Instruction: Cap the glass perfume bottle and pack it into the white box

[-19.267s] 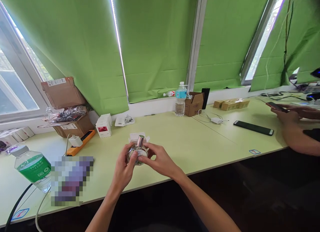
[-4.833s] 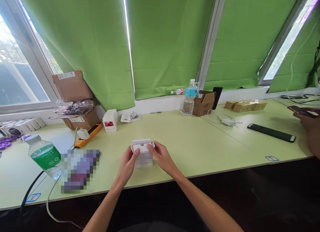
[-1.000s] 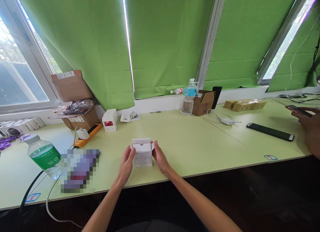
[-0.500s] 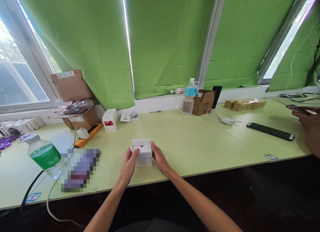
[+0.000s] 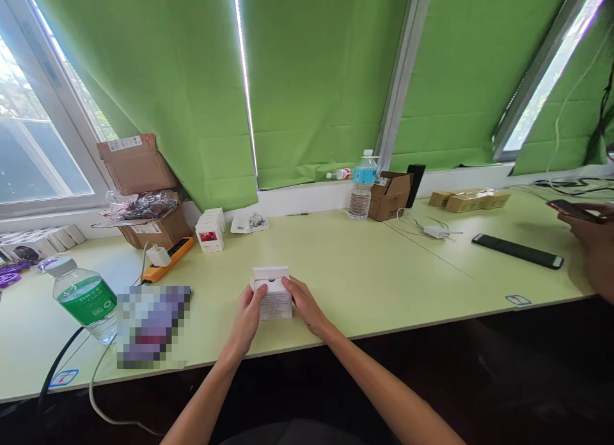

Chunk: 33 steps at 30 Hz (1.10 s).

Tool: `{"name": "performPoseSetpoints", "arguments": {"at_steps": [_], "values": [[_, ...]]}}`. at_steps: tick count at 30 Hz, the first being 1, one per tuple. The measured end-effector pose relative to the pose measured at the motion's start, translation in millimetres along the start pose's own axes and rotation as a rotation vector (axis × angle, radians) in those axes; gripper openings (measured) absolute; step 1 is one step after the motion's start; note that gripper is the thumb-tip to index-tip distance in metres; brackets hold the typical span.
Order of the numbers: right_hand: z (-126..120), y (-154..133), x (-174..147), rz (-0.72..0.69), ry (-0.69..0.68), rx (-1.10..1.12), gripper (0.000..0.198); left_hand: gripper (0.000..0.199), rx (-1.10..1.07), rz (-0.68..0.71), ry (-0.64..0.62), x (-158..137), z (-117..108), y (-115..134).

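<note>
small white box: thin card, rectangular, fine grey print on near face, top flap raised. upright near front edge of smooth pale-green table. left hand and right hand half-curled, gripping opposite sides, thumbs at top edge.

Here's the pale yellow-green table, seams running across it! Left end: a green-labelled bottle just beside a pixelated purple item, then an orange power strip and an open carton. Along the back, white boxes in a row, a blue-labelled bottle upright, a small brown carton close by. Over right, a white charger, yellowish boxes and a long black slab lying flat!
</note>
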State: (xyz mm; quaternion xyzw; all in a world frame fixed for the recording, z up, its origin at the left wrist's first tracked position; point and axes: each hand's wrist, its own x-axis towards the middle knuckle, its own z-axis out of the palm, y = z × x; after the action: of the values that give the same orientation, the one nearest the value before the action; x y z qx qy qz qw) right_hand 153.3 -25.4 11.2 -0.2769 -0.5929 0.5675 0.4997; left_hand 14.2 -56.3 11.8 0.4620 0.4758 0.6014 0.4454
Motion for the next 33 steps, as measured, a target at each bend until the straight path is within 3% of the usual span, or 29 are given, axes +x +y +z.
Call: {"name": "performPoseSetpoints", "arguments": {"at_steps": [8,17,23,33], "values": [[-2,0,0,-0.008,-0.002,-0.004,0.036,0.040,0.011,-0.008,0.005,0,1,-1],[-2,-3,-1,0.014,-0.006,0.027,0.044,0.043,-0.011,-0.045,-0.042,0,-1,3],[-5,6,3,0.029,0.004,0.033,0.037,0.039,-0.022,-0.039,-0.031,1,-2,0],[-7,9,5,0.048,0.005,0.027,0.037,0.042,-0.017,-0.039,-0.168,4,-10,7]]}}
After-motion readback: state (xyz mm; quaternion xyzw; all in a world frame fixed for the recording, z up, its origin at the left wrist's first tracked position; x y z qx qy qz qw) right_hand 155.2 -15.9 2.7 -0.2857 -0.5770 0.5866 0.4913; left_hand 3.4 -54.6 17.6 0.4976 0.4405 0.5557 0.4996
